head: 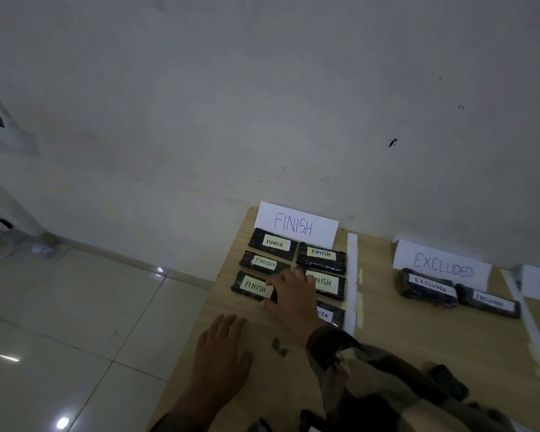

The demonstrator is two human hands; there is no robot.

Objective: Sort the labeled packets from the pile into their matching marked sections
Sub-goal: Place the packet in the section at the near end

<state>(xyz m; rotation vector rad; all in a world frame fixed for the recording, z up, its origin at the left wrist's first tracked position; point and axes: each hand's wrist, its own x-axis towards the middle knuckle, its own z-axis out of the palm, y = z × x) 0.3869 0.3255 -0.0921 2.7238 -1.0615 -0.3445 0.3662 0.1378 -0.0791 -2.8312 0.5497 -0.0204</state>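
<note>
Your right hand (293, 294) lies flat, fingers spread, on the black plastic-wrapped rectangular packets (253, 286); grip each, likely light and slippery, by its long edges.

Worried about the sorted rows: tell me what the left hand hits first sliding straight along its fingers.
The left hand would likely meet the nearest left-column FINISH packet first, only bare table between.
</note>
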